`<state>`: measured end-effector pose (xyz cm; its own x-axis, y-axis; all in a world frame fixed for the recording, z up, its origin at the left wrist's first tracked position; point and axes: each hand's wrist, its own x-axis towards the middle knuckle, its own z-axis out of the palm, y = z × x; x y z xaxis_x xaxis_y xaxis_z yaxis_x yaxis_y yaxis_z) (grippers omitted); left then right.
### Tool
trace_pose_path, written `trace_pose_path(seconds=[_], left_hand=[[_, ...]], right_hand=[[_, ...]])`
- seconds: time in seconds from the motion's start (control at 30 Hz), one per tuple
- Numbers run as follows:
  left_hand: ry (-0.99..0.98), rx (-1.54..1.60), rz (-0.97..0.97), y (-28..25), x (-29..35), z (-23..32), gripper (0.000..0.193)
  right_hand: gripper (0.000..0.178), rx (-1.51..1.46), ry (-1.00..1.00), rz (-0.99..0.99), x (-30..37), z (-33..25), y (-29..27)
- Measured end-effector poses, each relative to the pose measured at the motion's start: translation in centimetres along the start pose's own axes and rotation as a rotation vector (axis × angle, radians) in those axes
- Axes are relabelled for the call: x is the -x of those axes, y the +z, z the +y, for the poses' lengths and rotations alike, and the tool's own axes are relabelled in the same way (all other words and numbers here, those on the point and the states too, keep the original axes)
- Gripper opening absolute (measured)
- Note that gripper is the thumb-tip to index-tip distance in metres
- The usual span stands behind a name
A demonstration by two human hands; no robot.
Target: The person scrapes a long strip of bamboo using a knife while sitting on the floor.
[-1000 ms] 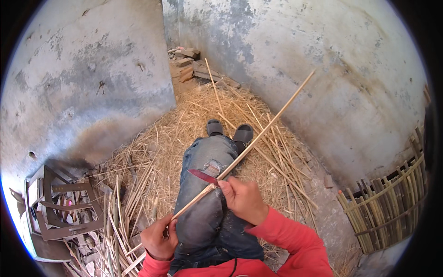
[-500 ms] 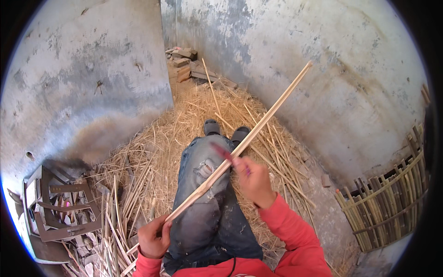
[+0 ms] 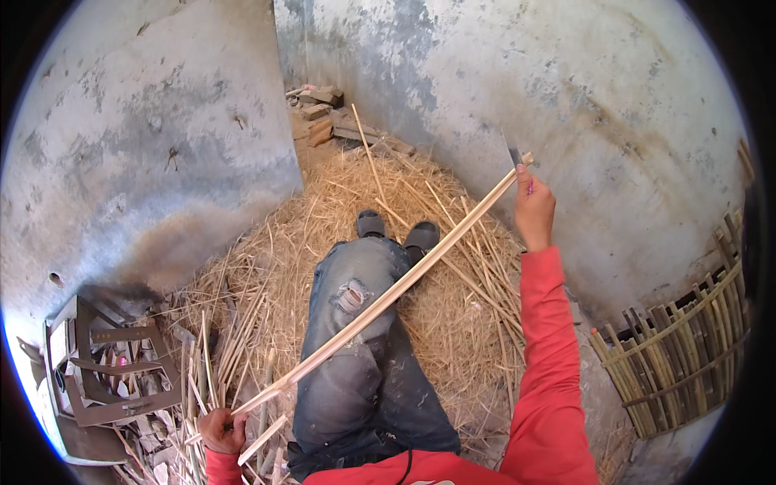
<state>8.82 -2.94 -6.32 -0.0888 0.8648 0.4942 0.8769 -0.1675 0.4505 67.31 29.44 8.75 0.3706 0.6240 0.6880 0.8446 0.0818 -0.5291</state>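
Note:
A long pale bamboo strip point(image 3: 372, 311) slants across my thighs, from lower left up to the far right. My left hand point(image 3: 222, 431) is closed around its near end, beside my left hip. With the arm stretched out, my right hand point(image 3: 535, 208) grips a knife point(image 3: 512, 151) close to the strip's far end. The thin blade crosses the strip there; its handle is mostly hidden in the fist, with a bit of purple showing. A shorter pale strip point(image 3: 263, 440) lies just right of my left hand.
Straw-like shavings point(image 3: 339, 194) cover the floor around my sandals. Loose bamboo strips point(image 3: 246, 331) are piled at left, near a broken brown frame point(image 3: 121, 414). A slatted bamboo panel point(image 3: 683, 356) leans at the right wall. Bricks point(image 3: 319, 97) lie in the far corner.
My right hand has moved with the knife from mid-strip, over the knees, to the strip's far end. My left hand has shifted down and left, drawing the strip slightly lower.

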Motion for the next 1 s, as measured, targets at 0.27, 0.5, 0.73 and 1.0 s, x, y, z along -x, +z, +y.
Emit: trace_pose_path(seconds=[0.27, 0.5, 0.73, 1.0], left_hand=[[0.090, -0.060, 0.022, 1.3, -0.2, 0.3, 0.042], [0.115, -0.172, 0.059, 1.5, 0.9, 0.5, 0.041], [0.130, -0.116, 0.123, 2.3, -0.3, 5.1, 0.034], [0.049, 0.039, 0.100, 3.0, -3.3, 11.6, 0.026]], right_hand=[[0.054, 0.001, -0.058, -0.192, 5.0, -3.6, -0.2], [0.051, -0.198, -0.059, -0.232, 9.7, -5.4, -1.8], [0.037, -0.346, -0.177, -0.501, 19.2, -13.9, -2.8], [0.037, -0.264, -0.073, -0.446, 20.3, -13.6, -3.0]])
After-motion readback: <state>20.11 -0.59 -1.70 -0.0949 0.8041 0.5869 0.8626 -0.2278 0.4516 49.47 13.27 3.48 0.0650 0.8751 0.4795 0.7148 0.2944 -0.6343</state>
